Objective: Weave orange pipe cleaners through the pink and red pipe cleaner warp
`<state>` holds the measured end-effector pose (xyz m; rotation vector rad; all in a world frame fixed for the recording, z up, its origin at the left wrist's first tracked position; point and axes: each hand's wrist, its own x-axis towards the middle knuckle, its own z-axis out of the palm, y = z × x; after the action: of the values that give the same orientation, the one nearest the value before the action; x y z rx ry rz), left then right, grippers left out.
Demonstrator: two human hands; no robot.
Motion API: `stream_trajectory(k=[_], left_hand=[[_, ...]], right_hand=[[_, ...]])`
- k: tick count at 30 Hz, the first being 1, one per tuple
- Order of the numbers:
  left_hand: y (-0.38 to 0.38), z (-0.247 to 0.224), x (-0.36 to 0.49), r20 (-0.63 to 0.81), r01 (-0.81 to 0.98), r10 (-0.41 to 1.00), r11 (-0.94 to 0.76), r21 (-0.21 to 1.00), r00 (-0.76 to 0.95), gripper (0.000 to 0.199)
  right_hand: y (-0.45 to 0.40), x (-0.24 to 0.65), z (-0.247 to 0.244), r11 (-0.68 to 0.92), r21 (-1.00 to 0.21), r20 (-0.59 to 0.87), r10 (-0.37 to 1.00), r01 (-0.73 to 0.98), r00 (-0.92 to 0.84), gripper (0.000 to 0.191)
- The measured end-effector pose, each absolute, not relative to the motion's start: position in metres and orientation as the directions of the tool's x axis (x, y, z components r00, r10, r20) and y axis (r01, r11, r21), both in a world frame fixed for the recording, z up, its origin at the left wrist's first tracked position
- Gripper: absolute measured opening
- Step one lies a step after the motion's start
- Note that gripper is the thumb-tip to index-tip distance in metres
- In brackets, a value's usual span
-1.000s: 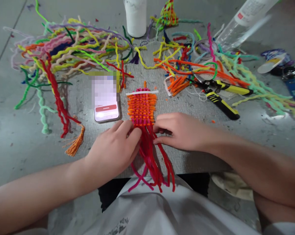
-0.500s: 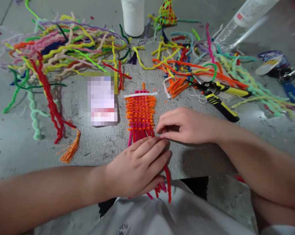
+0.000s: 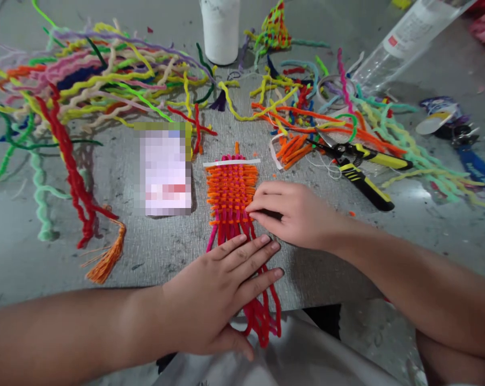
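Note:
A woven piece of orange and magenta pipe cleaners (image 3: 231,187) lies on the grey table, with a white strip (image 3: 226,162) across its top. Loose red and magenta strands (image 3: 262,321) run from its lower end toward the table's front edge. My left hand (image 3: 222,289) lies across these strands with its fingers spread. At the weave's lower right edge, my right hand (image 3: 294,212) has thumb and index finger pinched together around the end of an orange strip.
Colourful pipe cleaners (image 3: 105,80) are heaped at the back left. A blurred phone (image 3: 166,171) lies left of the weave. Wire pliers (image 3: 359,171), orange pieces (image 3: 294,150) and a clear bottle (image 3: 407,43) are on the right. A white bottle (image 3: 220,32) stands at the back.
My right hand has moved left to the weave's edge and pinched there. My left hand has flattened, with its fingers and thumb spread wider. The whole view has shifted slightly.

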<state>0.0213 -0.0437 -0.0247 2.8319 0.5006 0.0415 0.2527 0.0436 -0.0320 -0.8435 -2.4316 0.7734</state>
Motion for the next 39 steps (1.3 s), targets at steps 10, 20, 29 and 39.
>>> stream_trajectory(k=[10, 20, 29, 39], left_hand=[[-0.041, -0.018, 0.026, 0.195, 0.443, 0.484, -0.869, 0.22, 0.853, 0.077], [-0.053, -0.019, 0.031, 0.257, 0.586, 0.597, -0.8, 0.126, 0.76, 0.037], [-0.048, -0.02, 0.031, 0.286, 0.556, 0.557, -0.826, 0.091, 0.78, 0.034], [-0.046, -0.02, 0.032, 0.196, 0.593, 0.606, -0.796, 0.125, 0.771, 0.042]], right_hand=[[0.054, 0.248, -0.001, 0.648, -0.54, -0.048, 0.614, 0.538, -0.788, 0.023], [0.064, 0.217, 0.025, 0.746, -0.264, -0.308, 0.535, 0.611, -0.787, 0.016], [0.07, 0.223, -0.002, 0.811, -0.267, -0.178, 0.49, 0.521, -0.854, 0.017], [0.074, 0.229, 0.01, 0.737, -0.397, -0.27, 0.475, 0.547, -0.837, 0.01]])
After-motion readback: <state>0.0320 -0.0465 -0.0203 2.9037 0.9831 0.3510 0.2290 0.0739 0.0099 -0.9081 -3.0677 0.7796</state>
